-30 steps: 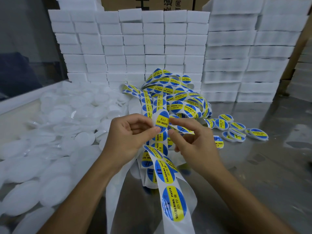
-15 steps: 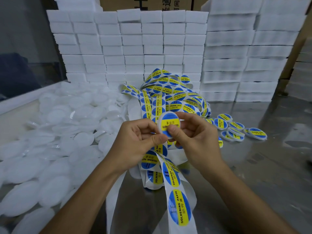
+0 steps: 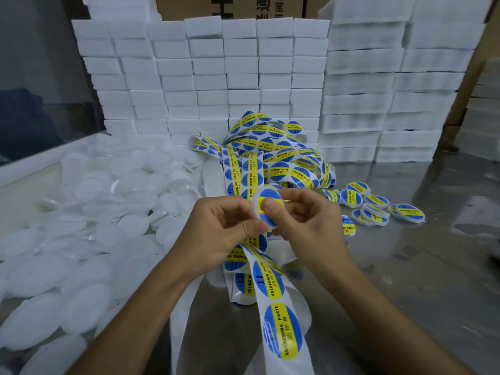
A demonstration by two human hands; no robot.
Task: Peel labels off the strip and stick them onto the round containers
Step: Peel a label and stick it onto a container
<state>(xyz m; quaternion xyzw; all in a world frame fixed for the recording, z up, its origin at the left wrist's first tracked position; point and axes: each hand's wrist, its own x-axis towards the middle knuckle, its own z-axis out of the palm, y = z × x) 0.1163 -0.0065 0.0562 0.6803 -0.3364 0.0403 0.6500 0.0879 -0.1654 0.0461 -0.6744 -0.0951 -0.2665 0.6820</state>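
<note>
Your left hand [image 3: 227,228] and right hand [image 3: 303,220] both pinched the round white plastic container [image 3: 266,205], thumb pressing its blue-and-yellow label [image 3: 267,196] flat.

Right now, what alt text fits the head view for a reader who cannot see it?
Two hands hold a round white container while the right hand thumbs a blue-and-yellow soldering paste label onto it and the left hand pinches its edge. Label strip trails toward the camera; unlabelled containers left, labelled containers right.

light: dim, cool | glare: sheen on metal table [image 3: 405,266] | blur: soft edges | distortion: wide-angle bowing
</note>
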